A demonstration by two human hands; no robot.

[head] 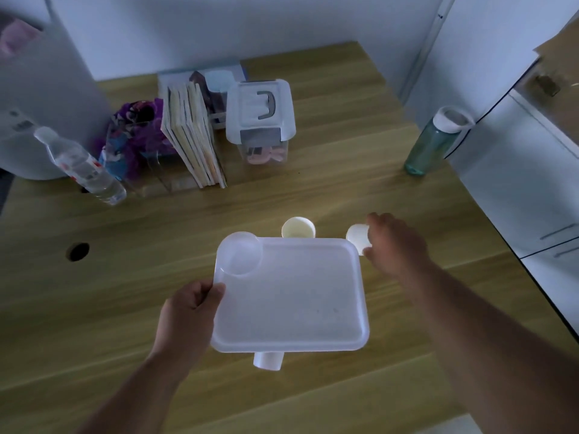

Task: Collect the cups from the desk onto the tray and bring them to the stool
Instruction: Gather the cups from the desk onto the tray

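Note:
My left hand [188, 311] grips the left edge of a white plastic tray [291, 302], held level above the wooden desk [125, 292]; nothing lies on the tray. My right hand [394, 245] is closed around a white paper cup [357, 238] just past the tray's right far corner. A second paper cup [298, 227] stands upright behind the tray's far edge. A third cup [268, 361] pokes out from under the tray's near edge, mostly hidden.
At the back of the desk stand a clear water bottle [84, 170], a purple bundle [134, 136], upright books [194, 136], a lidded plastic box [260, 120] and a green bottle [432, 142]. A cable hole [77, 251] sits at the left.

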